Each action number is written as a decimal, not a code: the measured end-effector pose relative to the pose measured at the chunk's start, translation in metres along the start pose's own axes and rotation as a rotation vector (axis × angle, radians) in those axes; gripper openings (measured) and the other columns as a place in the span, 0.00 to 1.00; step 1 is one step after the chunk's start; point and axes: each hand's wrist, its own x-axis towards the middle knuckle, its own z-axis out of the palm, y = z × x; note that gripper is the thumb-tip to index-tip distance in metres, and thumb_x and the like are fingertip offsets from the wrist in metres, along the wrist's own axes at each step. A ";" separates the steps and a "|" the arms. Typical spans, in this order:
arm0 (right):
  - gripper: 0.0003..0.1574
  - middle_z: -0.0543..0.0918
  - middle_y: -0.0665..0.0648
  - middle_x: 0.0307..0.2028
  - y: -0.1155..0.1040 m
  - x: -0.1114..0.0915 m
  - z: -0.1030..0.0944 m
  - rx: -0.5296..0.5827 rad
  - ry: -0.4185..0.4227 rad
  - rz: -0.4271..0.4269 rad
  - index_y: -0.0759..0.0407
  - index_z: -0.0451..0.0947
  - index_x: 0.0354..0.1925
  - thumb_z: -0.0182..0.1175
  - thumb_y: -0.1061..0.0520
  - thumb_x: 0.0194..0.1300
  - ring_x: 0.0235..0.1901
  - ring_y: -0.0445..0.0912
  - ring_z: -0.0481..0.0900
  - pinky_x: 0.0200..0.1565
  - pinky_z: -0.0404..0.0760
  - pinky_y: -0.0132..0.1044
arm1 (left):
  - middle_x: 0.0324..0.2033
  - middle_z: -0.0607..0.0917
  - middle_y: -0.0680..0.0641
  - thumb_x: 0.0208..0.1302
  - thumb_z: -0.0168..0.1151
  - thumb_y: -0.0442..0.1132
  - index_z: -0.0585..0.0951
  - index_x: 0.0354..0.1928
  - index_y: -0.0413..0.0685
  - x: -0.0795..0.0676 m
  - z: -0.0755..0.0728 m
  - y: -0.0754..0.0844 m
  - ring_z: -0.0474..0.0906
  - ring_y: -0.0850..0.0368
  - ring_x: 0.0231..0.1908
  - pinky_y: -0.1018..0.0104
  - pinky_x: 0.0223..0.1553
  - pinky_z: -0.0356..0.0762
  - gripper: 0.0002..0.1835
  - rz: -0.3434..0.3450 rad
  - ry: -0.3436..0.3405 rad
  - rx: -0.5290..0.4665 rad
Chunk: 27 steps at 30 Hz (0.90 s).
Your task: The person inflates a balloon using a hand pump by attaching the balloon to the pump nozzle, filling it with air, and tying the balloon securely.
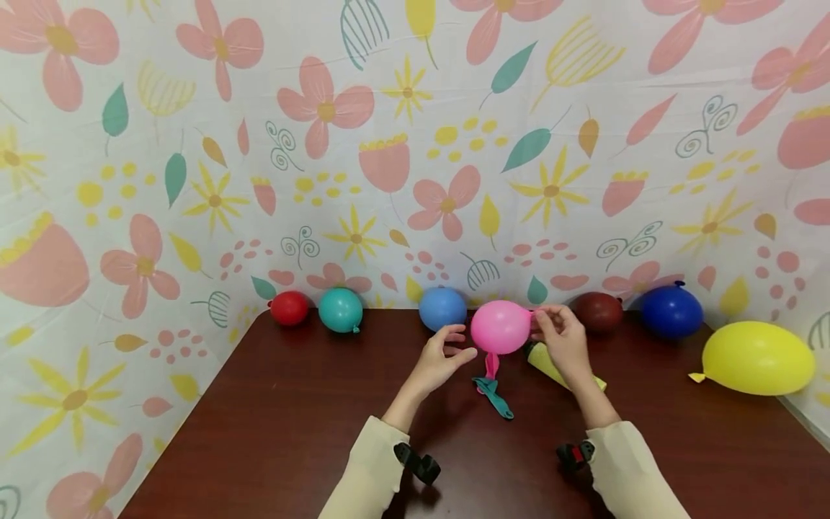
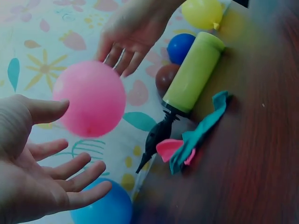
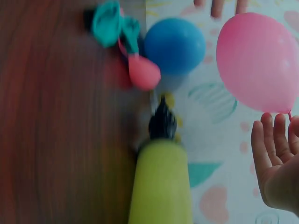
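Pink balloon (image 1: 501, 327), inflated, hangs in the air right of centre in the head view, above the dark table (image 1: 272, 432). The right hand (image 1: 565, 344) pinches its neck (image 3: 289, 112) between thumb and fingers; the left hand (image 1: 441, 364) stands beside it at the lower left, thumb and fingers spread apart, with nothing between them. Whether the neck is tied is hard to tell, since it is small and partly covered, so the step calls for a firm pinch without stretching the rubber. Left fingers would do best to cup the round side lightly, pads first and nails turned away. A slow, level lift should clear the pump (image 2: 194, 72) and the limp teal balloon (image 2: 201, 133), both lower in the frame
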 end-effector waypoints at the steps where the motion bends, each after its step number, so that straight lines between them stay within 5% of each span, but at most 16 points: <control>1: 0.13 0.81 0.34 0.27 0.002 0.003 -0.006 0.010 0.021 0.013 0.70 0.72 0.45 0.53 0.58 0.72 0.29 0.27 0.81 0.31 0.82 0.24 | 0.56 0.77 0.33 0.65 0.63 0.38 0.71 0.63 0.38 -0.001 0.000 -0.001 0.79 0.39 0.49 0.58 0.48 0.81 0.26 0.004 -0.006 0.011; 6: 0.03 0.82 0.37 0.25 0.014 0.015 -0.043 0.075 0.113 0.064 0.60 0.72 0.39 0.54 0.60 0.71 0.25 0.29 0.82 0.28 0.81 0.22 | 0.55 0.79 0.33 0.65 0.63 0.37 0.76 0.58 0.38 -0.003 0.001 -0.009 0.79 0.40 0.49 0.61 0.48 0.80 0.21 -0.031 -0.055 0.064; 12: 0.05 0.82 0.36 0.26 0.031 0.017 -0.080 0.076 0.126 0.123 0.60 0.70 0.43 0.54 0.59 0.72 0.25 0.28 0.83 0.29 0.81 0.21 | 0.53 0.80 0.33 0.63 0.64 0.34 0.78 0.55 0.33 -0.005 0.006 -0.016 0.79 0.44 0.49 0.61 0.48 0.79 0.19 -0.063 -0.124 0.098; 17: 0.05 0.82 0.36 0.27 0.046 0.012 -0.093 -0.005 0.099 0.209 0.59 0.70 0.43 0.53 0.58 0.72 0.27 0.29 0.83 0.32 0.82 0.23 | 0.52 0.81 0.34 0.61 0.66 0.33 0.79 0.53 0.33 -0.005 0.011 -0.022 0.80 0.47 0.46 0.66 0.42 0.78 0.19 -0.084 -0.138 0.102; 27: 0.17 0.80 0.31 0.27 0.056 0.011 -0.103 -0.024 -0.021 0.320 0.72 0.65 0.53 0.48 0.59 0.75 0.29 0.27 0.82 0.35 0.82 0.22 | 0.42 0.82 0.42 0.54 0.69 0.28 0.85 0.44 0.39 -0.009 0.028 -0.036 0.74 0.60 0.34 0.71 0.35 0.73 0.13 -0.087 -0.122 0.197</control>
